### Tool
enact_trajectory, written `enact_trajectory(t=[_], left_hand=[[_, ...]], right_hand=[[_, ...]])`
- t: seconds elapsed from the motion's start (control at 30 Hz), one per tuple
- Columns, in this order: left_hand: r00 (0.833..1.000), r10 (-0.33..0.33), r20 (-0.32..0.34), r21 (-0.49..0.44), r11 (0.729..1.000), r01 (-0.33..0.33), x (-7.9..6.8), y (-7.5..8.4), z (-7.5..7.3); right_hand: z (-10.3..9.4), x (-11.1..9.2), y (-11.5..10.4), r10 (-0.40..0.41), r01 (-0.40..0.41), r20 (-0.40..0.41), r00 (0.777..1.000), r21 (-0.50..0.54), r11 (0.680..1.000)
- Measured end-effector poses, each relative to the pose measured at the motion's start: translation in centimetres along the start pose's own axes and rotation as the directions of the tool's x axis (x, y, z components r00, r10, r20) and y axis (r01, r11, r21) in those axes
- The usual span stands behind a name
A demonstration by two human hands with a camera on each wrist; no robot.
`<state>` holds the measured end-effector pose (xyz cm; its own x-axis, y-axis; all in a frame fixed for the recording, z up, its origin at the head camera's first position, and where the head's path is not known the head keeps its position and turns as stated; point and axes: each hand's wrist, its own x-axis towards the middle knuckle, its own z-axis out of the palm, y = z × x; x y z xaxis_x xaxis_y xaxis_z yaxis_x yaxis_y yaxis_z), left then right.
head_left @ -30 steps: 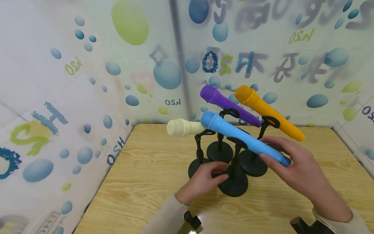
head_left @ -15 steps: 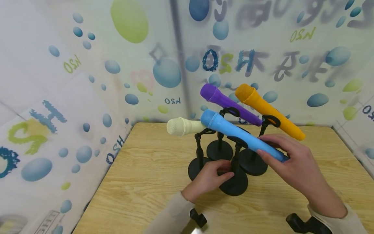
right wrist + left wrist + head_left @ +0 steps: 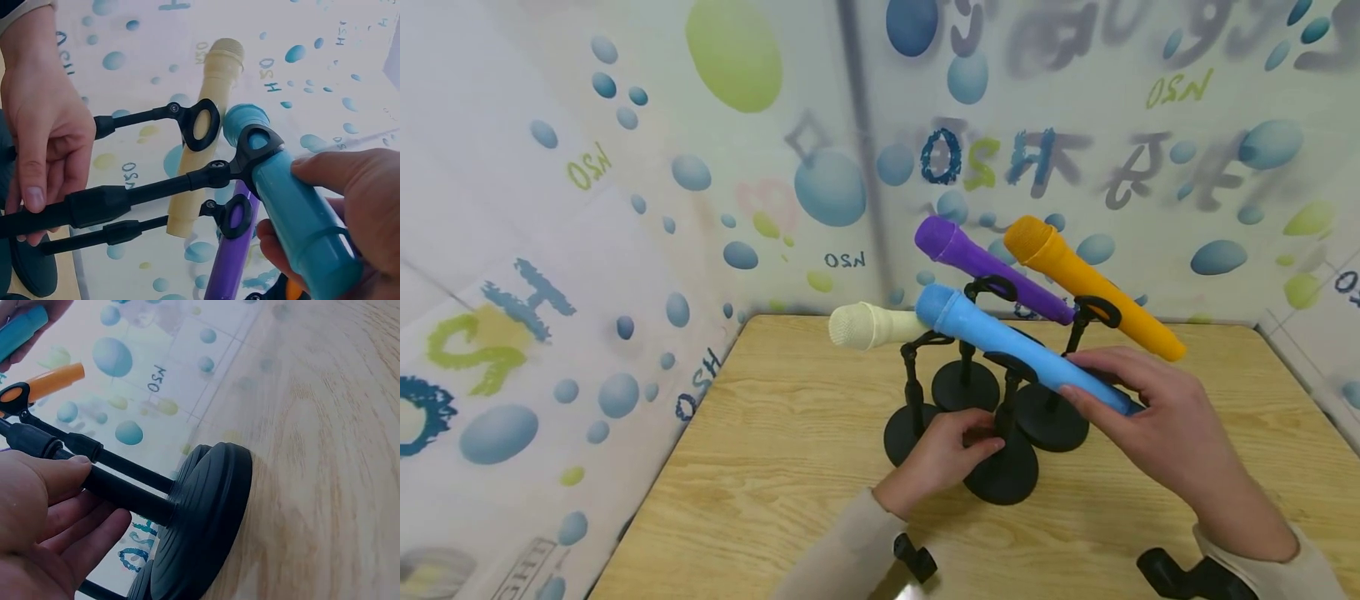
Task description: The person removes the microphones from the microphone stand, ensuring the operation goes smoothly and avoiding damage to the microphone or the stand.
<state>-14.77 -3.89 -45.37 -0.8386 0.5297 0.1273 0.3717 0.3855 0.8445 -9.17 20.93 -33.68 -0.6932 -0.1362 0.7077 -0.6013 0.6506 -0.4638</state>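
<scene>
A blue microphone lies tilted in the ring clip of the front black microphone stand, its head up to the left. My right hand grips the microphone's lower end, with the thumb along its side in the right wrist view. My left hand holds the stand's upright pole between thumb and fingers, above the round base. Part of that hand's grip is hidden behind the pole in the head view.
Close behind stand a cream microphone, a purple microphone and an orange microphone, each in its own black stand. The wooden table meets patterned walls at the back and left.
My left hand has moved slightly right and taken hold of the front stand's pole. The right hand has shifted a little up along the blue microphone's end. The other microphones stay put.
</scene>
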Motion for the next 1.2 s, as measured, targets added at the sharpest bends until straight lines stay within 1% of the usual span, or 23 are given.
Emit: enact_trajectory(t=[0.23,0.37,0.57,0.7,0.83,1.07,1.2], left_hand=[[1.000,0.010,0.019,0.006,1.000,-0.010,-0.2,0.0,0.1],[1.000,0.004,0.030,0.005,1.000,-0.004,-0.3,0.1,0.2],[0.999,0.006,0.044,0.041,0.999,-0.008,-0.5,0.1,0.3],[0.999,0.011,0.050,0.047,0.999,-0.013,-0.7,0.1,0.4],[0.998,0.030,0.053,0.032,0.999,-0.031,-1.1,0.1,0.4],[0.996,0.058,0.061,-0.002,0.998,-0.058,-1.8,0.3,0.5],[0.995,0.072,0.064,0.008,0.997,-0.073,-2.1,0.4,0.5]], right_hand=[[-0.5,-0.1,0.2,-0.007,0.007,0.026,1.000,-0.010,1.000],[-0.8,-0.3,0.4,-0.012,0.012,0.042,0.999,-0.011,1.000],[-1.4,-0.4,0.2,-0.028,0.029,0.082,0.996,-0.011,1.000],[-1.7,-0.3,0.1,-0.038,0.039,0.111,0.993,-0.006,0.999],[-2.0,-0.3,0.1,-0.052,0.054,0.136,0.989,-0.007,0.999],[-2.4,-0.5,0.1,-0.051,0.059,0.168,0.985,-0.045,0.997],[-2.6,-0.5,0.0,-0.055,0.064,0.171,0.984,-0.047,0.997]])
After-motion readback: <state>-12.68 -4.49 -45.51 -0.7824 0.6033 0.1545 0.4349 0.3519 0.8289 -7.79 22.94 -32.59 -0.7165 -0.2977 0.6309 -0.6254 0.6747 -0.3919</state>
